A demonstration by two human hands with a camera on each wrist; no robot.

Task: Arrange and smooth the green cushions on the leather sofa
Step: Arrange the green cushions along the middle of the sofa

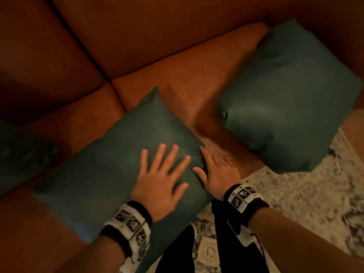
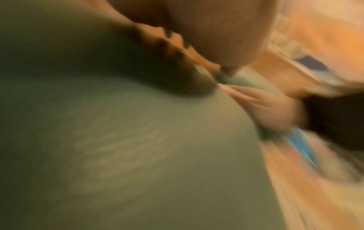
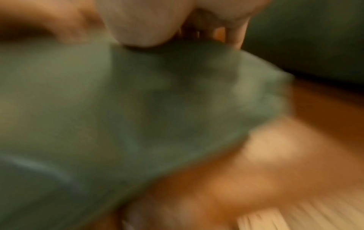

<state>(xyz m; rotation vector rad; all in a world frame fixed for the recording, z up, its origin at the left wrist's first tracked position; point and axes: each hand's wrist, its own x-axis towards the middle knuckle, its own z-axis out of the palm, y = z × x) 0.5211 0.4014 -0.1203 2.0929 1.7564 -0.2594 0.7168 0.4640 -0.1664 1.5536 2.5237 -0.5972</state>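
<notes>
Head view is showing your left hand (image 1: pixel 160 181) lying flat with fingers spread on the near cushion (image 1: pixel 126 152), while your right hand (image 1: pixel 215 170), fingers extended, is pressing its right edge. Its long axis is running from near left to far right across the sofa (image 1: pixel 187 79) seat, and the second cushion (image 1: pixel 291 99) is sitting well apart to your right

Both wrist views motion-blurred; third green cushion (image 1: pixel 17 152) cut off left.
</notes>
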